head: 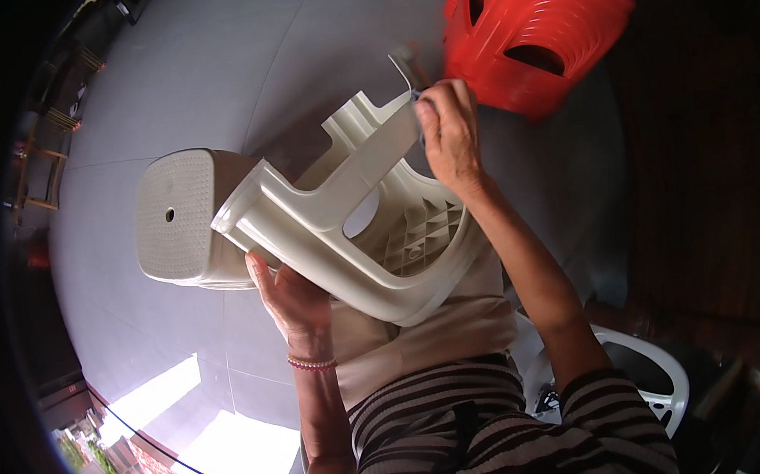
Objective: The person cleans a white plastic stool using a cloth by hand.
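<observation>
A cream plastic stool point(300, 229) lies tilted on its side across my lap, its open, ribbed underside partly in view. My left hand point(295, 299) supports it from below near one leg's end, thumb up along the leg and fingers hidden beneath. My right hand point(450, 133) is closed around something small and bluish, perhaps a cloth, against the stool's edge at the far leg. That far leg's end looks slightly blurred. Behind and left of the stool, a second cream plastic stool point(177, 215) shows its dotted seat with a small round hole in the middle.
Red plastic stools point(538, 34), seemingly stacked, stand at the upper right on the grey tiled floor point(179, 106). A white plastic chair point(670, 362) is at the lower right, beside my body. Wooden furniture point(52, 174) lies along the far left edge, and bright sunlight falls at the lower left.
</observation>
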A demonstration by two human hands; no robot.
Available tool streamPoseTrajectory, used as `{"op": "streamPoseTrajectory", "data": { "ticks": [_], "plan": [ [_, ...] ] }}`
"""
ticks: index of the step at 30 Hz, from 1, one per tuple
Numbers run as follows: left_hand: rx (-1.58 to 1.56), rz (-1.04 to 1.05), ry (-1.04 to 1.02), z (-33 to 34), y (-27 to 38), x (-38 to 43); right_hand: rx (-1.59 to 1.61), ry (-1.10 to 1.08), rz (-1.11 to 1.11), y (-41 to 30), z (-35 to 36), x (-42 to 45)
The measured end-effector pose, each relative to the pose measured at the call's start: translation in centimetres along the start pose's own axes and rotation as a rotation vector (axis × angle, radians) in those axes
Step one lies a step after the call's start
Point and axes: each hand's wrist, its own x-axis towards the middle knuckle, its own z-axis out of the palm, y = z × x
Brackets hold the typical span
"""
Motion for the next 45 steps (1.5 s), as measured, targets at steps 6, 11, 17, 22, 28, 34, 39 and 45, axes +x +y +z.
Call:
{"op": "streamPoseTrajectory", "data": {
  "ticks": [6, 11, 17, 22, 28, 34, 39, 45],
  "plan": [
    [-0.037, 0.026, 0.041, -1.2, 0.0, 0.1, 0.259, -0.074, 0.43, 3.4, -1.1, 0.3],
    [-0.066, 0.011, 0.016, -1.3, 0.9, 0.9, 0.58, -0.338, 0.894, 5.7, -4.2, 0.2],
    [-0.009, 0.013, 0.061, -0.6, 3.9, 3.1, 0.601, -0.547, 0.99, 6.8, -5.3, -0.5],
    [-0.026, 0.042, 0.025, -2.9, 4.8, 4.7, 0.928, -0.429, 1.109, 6.2, -4.2, -1.8],
    [0.05, -0.105, -0.244, -9.1, 7.4, 9.2, 1.112, -0.35, 1.093, 1.4, -5.3, -0.1],
    [0.168, 0.002, -0.048, -10.1, 4.3, 10.1, 0.963, -0.41, 0.9, -5.6, -6.6, 2.4],
    [0.121, 0.098, -0.145, -12.8, 3.8, 11.2, 0.794, -0.566, 0.911, -6.9, -7.4, 3.1],
    [0.319, 0.381, -0.082, -14.7, 3.4, 9.9, 0.838, -0.477, 0.937, -8.2, -6.8, 1.7]
  ]
}}
